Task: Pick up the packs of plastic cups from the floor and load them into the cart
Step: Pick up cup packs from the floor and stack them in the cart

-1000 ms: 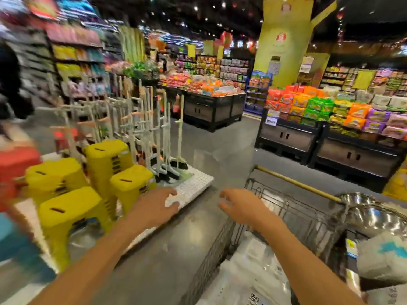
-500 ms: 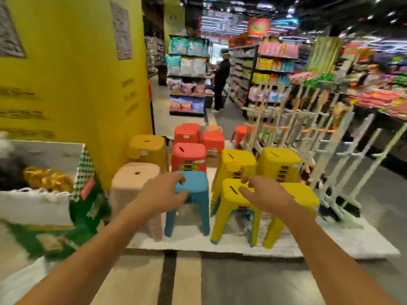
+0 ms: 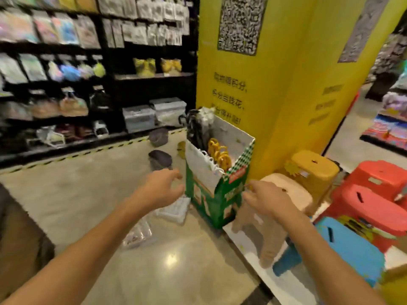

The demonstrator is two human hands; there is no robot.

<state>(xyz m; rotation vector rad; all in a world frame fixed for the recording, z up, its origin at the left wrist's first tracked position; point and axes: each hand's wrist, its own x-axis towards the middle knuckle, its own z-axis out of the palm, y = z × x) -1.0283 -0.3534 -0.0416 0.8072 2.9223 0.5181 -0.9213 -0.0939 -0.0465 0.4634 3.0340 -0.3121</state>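
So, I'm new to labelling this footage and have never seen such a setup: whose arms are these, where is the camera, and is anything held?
No machine here: a person wears a wide-angle camera on the head, looking forward and down, so both bare arms are theirs. The left hand and right hand reach forward, empty. On the shop floor lie clear packs of plastic cups, one by the left hand, another nearer the camera. Beside them stands a green cardboard display box in front of a yellow pillar, with plastic stools to its right.
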